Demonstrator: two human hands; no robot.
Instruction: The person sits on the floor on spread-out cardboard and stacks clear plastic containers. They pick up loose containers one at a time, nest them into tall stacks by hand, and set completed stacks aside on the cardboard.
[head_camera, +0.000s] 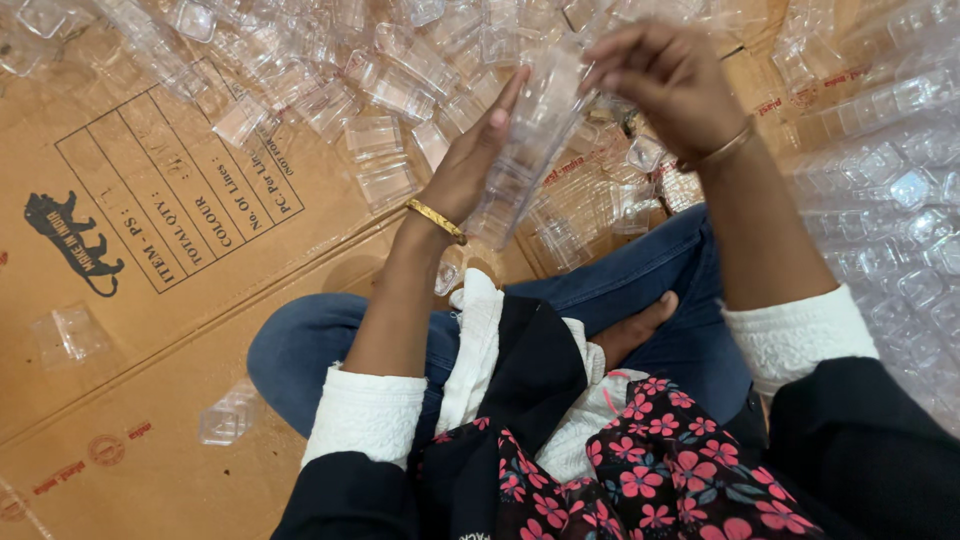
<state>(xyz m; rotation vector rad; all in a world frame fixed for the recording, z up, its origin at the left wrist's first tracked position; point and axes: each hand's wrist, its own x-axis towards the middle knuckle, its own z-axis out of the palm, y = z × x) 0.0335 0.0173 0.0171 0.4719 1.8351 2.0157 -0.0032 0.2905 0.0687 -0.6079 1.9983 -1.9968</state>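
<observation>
Here both hands, left hand (470, 165) and right hand (665, 85), grip empty clear-box stack (530, 140).

floor: flattened brown cardboard sheets (150, 400) under my crossed legs | print: black-lined table and animal figure at my left | light: even, soft, few shadows

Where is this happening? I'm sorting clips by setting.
Probably a small packing workshop floor: flattened cardboard cartons as a mat, heaps of clear plastic cases, and both hands on a stack of cases.
</observation>
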